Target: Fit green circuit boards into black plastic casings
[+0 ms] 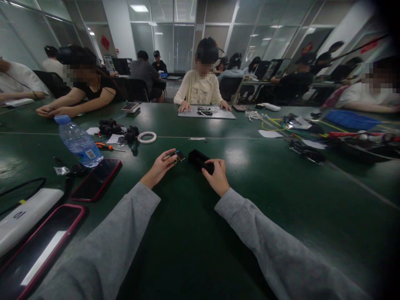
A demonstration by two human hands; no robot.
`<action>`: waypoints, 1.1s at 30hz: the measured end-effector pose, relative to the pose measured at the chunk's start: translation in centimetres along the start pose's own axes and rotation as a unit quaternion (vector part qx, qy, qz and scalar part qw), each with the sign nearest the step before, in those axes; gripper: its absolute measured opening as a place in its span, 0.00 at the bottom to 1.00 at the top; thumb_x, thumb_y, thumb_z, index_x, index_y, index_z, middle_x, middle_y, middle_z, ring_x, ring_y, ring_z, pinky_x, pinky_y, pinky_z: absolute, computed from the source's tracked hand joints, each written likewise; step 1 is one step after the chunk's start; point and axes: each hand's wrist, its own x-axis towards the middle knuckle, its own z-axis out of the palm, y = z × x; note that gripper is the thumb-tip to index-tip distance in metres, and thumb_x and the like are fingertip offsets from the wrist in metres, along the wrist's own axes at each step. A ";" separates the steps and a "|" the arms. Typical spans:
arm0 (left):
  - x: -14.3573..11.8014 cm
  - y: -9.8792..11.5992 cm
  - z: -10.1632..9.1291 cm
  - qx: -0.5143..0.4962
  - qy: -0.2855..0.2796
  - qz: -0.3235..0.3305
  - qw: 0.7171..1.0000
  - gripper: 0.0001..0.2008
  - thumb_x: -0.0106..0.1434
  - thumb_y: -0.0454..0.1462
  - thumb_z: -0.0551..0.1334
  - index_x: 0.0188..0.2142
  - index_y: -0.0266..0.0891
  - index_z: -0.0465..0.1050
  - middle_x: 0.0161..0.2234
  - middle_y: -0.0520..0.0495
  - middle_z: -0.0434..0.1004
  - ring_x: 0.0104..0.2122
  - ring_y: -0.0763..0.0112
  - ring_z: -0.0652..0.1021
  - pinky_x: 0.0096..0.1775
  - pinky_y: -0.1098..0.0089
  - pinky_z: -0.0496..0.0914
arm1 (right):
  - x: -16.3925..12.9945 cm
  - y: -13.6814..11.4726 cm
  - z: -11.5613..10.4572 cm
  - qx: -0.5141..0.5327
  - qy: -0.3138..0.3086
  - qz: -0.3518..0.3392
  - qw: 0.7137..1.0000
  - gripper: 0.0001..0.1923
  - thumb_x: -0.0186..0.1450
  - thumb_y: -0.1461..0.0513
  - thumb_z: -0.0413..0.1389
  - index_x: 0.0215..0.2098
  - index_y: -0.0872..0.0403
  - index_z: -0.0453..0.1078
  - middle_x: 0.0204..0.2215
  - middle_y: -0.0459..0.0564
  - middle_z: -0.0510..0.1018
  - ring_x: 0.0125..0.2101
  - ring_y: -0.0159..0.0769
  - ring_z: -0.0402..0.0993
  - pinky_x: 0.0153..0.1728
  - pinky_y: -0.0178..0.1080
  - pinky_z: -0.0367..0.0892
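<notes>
My left hand [160, 166] pinches a small part [179, 156], right hand [216, 175] grips the black box [200, 160]; a loose pinch could drop the part

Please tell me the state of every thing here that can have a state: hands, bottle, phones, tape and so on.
left hand: closed on a small black part
right hand: gripping a black box on the table
water bottle: capped, leaning
red phone: flat, screen dark
pink phone: flat, screen dark
tape roll: lying flat
screwdriver: lying unused
</notes>
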 end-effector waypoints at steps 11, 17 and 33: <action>-0.6 0.4 1.1 0.052 0.001 0.022 0.998 0.27 0.52 0.36 0.69 0.52 0.42 0.68 0.51 0.43 0.72 0.49 0.64 0.74 0.56 0.59 0.64 | -0.1 -0.2 0.0 0.001 0.002 0.008 1.000 0.14 0.57 0.62 0.57 0.41 0.54 0.67 0.43 0.54 0.61 0.47 0.45 0.61 0.50 0.52 0.62; -0.7 -0.4 1.8 0.199 0.057 0.125 0.970 0.31 0.47 0.37 0.72 0.51 0.42 0.67 0.51 0.42 0.71 0.51 0.60 0.72 0.55 0.56 0.63 | -0.1 -0.2 0.0 0.000 0.001 0.004 1.000 0.14 0.57 0.62 0.57 0.42 0.53 0.67 0.43 0.54 0.61 0.46 0.45 0.61 0.49 0.51 0.62; -2.8 0.8 4.5 0.386 0.094 0.329 0.857 0.32 0.50 0.34 0.69 0.54 0.48 0.64 0.61 0.45 0.56 0.64 0.52 0.51 0.63 0.52 0.44 | -0.1 -0.3 -0.1 -0.004 -0.004 0.008 1.000 0.14 0.57 0.61 0.57 0.43 0.53 0.67 0.44 0.54 0.61 0.47 0.45 0.61 0.49 0.51 0.62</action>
